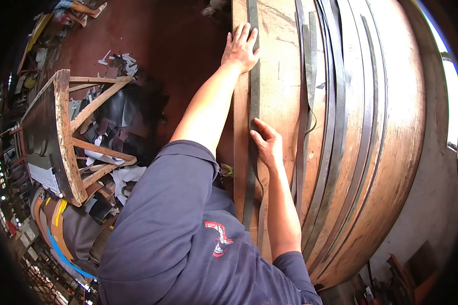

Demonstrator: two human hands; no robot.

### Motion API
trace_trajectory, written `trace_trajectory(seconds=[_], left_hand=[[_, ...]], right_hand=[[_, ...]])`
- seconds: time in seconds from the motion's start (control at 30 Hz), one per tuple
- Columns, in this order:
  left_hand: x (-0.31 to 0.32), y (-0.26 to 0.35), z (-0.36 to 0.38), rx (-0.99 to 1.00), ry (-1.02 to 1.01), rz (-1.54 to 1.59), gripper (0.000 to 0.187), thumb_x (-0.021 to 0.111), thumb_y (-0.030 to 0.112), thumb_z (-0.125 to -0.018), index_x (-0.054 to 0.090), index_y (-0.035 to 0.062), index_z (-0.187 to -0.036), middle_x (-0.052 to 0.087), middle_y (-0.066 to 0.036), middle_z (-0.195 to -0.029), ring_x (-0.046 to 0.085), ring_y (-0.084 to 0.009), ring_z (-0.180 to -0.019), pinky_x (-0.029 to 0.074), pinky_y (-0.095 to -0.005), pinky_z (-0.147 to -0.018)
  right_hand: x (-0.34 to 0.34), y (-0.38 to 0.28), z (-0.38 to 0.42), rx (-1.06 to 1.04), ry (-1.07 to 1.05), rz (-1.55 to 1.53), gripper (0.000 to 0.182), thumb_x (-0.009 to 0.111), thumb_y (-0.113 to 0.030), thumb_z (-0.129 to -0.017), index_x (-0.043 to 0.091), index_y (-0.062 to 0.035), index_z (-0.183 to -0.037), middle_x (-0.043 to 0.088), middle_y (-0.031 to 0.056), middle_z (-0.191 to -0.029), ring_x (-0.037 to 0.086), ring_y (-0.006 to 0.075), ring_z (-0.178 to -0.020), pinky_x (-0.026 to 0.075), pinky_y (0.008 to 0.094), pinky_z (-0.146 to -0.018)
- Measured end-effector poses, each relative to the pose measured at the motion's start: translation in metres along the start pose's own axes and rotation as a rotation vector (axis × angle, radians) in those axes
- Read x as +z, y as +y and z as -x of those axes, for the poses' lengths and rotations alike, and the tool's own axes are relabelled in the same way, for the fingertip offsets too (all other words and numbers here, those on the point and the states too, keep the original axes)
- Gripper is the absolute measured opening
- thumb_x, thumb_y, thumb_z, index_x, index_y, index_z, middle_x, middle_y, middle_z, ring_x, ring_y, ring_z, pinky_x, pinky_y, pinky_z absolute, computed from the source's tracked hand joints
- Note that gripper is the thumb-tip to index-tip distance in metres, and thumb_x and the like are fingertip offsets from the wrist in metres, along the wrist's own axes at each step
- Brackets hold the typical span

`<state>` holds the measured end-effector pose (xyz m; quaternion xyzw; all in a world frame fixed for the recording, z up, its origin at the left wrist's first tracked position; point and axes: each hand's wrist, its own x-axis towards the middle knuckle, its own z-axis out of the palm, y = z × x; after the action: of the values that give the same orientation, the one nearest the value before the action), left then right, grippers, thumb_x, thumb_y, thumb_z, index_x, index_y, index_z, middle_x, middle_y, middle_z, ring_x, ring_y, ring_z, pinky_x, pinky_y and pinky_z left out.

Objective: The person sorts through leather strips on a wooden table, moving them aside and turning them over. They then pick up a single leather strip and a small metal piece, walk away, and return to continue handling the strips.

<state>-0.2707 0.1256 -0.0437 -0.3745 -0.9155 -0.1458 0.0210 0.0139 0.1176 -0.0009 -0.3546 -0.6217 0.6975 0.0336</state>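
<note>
A long dark strip [254,91] lies along the near edge of a wooden table [280,101]. My left hand [240,49] rests on its upper part, fingers spread and flat. Lower down, my right hand [267,141] touches the strip's edge with thumb and forefinger, which have a small gap between them; the other fingers are curled and partly hidden. Below that hand a thinner strip [261,203] curls away beside the dark one. Further across the table lie several more long dark strips [336,101], roughly parallel.
At the left, a wooden frame [63,132] stands beside scraps [122,122] on the red floor [152,30]. Rolled sheets [79,229] lie below it. Another person's legs [81,10] show at the top left. A grey wall [427,188] is at the right.
</note>
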Motion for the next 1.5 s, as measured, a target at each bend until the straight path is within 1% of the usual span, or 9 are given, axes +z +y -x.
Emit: trace_trajectory(seconds=[0.23,0.47,0.73,1.07,1.37,1.43,1.5], left_hand=[[0.0,-0.001,-0.001,-0.001,-0.005,-0.006,0.071,0.04,0.055,-0.096,0.027,0.0116,-0.151,0.013,-0.01,-0.16,0.008,-0.0236,-0.149,0.008,-0.0465,-0.12],[0.0,0.0,-0.001,0.0,0.004,-0.009,0.072,0.039,0.056,-0.096,0.026,0.0119,-0.151,0.013,-0.01,-0.16,0.008,-0.0241,-0.149,0.009,-0.0465,-0.12],[-0.002,0.0,-0.001,0.0,-0.003,-0.017,0.072,0.039,0.055,-0.096,0.027,0.0116,-0.151,0.014,-0.01,-0.16,0.009,-0.0245,-0.148,0.01,-0.0465,-0.12],[-0.002,0.0,0.0,0.006,0.013,0.012,0.071,0.043,0.054,-0.095,0.029,0.0108,-0.15,0.017,-0.011,-0.159,0.011,-0.0255,-0.148,0.011,-0.0478,-0.119],[0.001,-0.001,0.0,0.016,0.033,0.014,0.071,0.045,0.054,-0.095,0.031,0.0104,-0.15,0.018,-0.012,-0.159,0.012,-0.0259,-0.148,0.012,-0.0483,-0.119],[0.002,-0.001,-0.001,0.029,0.039,0.021,0.071,0.045,0.053,-0.094,0.031,0.01,-0.149,0.019,-0.013,-0.158,0.012,-0.0267,-0.148,0.013,-0.0498,-0.118],[0.001,-0.001,0.0,0.025,0.045,0.016,0.07,0.046,0.052,-0.094,0.033,0.0098,-0.149,0.019,-0.013,-0.158,0.012,-0.0274,-0.148,0.014,-0.0523,-0.118]], right_hand=[[-0.002,0.004,-0.005,0.009,-0.031,-0.074,0.039,0.069,-0.005,-0.086,0.062,0.0005,-0.124,0.069,0.004,-0.094,0.06,0.0077,-0.082,0.05,0.0229,-0.077],[-0.002,0.001,-0.005,0.048,-0.028,-0.088,0.039,0.069,-0.005,-0.086,0.061,0.0016,-0.124,0.068,0.0042,-0.094,0.059,0.0076,-0.082,0.05,0.0226,-0.076],[-0.002,0.0,-0.007,0.064,-0.034,-0.092,0.039,0.07,-0.005,-0.085,0.062,0.0025,-0.123,0.069,0.0084,-0.1,0.063,0.0105,-0.088,0.051,0.0242,-0.08],[-0.001,-0.004,-0.008,0.086,-0.026,-0.11,0.038,0.07,-0.005,-0.085,0.062,0.0032,-0.122,0.07,0.0075,-0.097,0.062,0.0097,-0.084,0.051,0.0234,-0.077],[-0.002,-0.006,-0.01,0.088,-0.006,-0.036,0.037,0.071,-0.005,-0.084,0.064,0.0021,-0.12,0.069,0.0053,-0.092,0.061,0.0087,-0.08,0.05,0.0231,-0.073],[-0.003,0.001,-0.013,0.124,-0.021,-0.063,0.038,0.071,-0.006,-0.083,0.064,0.0012,-0.12,0.068,0.0056,-0.093,0.06,0.0087,-0.081,0.05,0.0229,-0.072],[-0.002,-0.01,-0.01,0.15,-0.011,-0.06,0.038,0.071,-0.005,-0.084,0.063,0.0016,-0.121,0.068,0.0046,-0.094,0.059,0.0079,-0.081,0.049,0.0219,-0.072]])
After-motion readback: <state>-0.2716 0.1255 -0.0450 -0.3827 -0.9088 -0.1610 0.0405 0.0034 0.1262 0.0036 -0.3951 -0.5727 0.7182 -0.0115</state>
